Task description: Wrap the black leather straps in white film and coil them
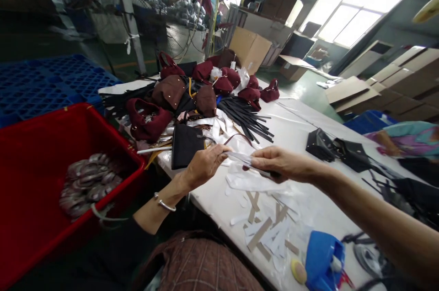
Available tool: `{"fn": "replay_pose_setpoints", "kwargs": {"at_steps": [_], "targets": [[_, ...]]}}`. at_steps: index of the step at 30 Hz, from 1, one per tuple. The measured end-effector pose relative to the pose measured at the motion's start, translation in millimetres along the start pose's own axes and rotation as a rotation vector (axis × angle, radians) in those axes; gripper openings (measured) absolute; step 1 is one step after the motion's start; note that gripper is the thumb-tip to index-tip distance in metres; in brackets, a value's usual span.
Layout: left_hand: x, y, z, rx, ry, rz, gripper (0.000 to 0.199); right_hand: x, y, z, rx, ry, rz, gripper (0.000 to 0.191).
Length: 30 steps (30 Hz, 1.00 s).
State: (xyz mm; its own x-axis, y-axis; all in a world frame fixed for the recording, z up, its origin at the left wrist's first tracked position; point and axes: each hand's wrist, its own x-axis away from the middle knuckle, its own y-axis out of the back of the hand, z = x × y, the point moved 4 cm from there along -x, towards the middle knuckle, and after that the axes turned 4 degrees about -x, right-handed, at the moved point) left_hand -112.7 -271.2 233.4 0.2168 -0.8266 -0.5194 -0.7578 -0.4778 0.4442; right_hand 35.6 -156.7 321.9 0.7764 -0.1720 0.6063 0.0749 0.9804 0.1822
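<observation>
My left hand [206, 163], with a silver bangle at the wrist, pinches one end of a thin clear plastic piece [238, 157] above the table's near edge. On the other end, my right hand [274, 162] has its fingers closed, with something dark under them. What is inside the plastic is blurred. Just left of my left hand lies a flat black pouch [185, 145]. Behind the hands are dark red bags [149, 119], brown bags [169, 91] and a bundle of black straps [245, 115]. White plastic lies beneath the hands.
A red bin [75, 131] with wrapped items stands at the left, by a blue pallet [51, 81]. Paper and card strips [260, 234] and a blue container [324, 259] are at the near right. Black bags [320, 145] and another person's arm [387, 142] are farther right.
</observation>
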Motion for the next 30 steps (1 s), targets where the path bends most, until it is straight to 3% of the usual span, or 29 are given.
{"fn": "replay_pose_setpoints", "kwargs": {"at_steps": [4, 8, 12, 17, 20, 24, 26, 28, 30], "targets": [[-2, -25.0, 9, 0.039, -0.014, 0.019, 0.033, 15, -17, -42, -0.428, 0.070, 0.035, 0.038], [11, -78.4, 2, 0.235, 0.052, 0.081, 0.033, 16, -30, -67, -0.761, 0.255, -0.057, 0.035], [30, -124.2, -14, 0.518, 0.173, 0.207, 0.038, 18, -36, -91, -0.949, 0.297, -0.173, 0.032], [42, -149.2, -32, 0.690, 0.272, 0.352, 0.044, 20, -35, -115, -1.012, 0.344, -0.430, 0.032], [48, -158.0, -38, 0.731, 0.331, 0.411, 0.042, 26, -18, -122, -0.853, 0.460, -0.720, 0.031], [57, -162.3, -40, 0.778, 0.428, 0.535, 0.048, 44, 9, -129, -0.202, 0.627, -1.060, 0.020], [56, -153.3, -39, 0.684, 0.445, 0.527, 0.044, 48, 13, -137, 0.172, 0.688, -1.065, 0.018], [50, -137.6, -38, 0.490, 0.403, 0.482, 0.028, 46, 7, -150, 0.505, 0.733, -0.971, 0.025], [41, -121.1, -40, 0.236, 0.312, 0.441, 0.027, 40, -3, -166, 0.739, 0.675, -0.857, 0.032]]}}
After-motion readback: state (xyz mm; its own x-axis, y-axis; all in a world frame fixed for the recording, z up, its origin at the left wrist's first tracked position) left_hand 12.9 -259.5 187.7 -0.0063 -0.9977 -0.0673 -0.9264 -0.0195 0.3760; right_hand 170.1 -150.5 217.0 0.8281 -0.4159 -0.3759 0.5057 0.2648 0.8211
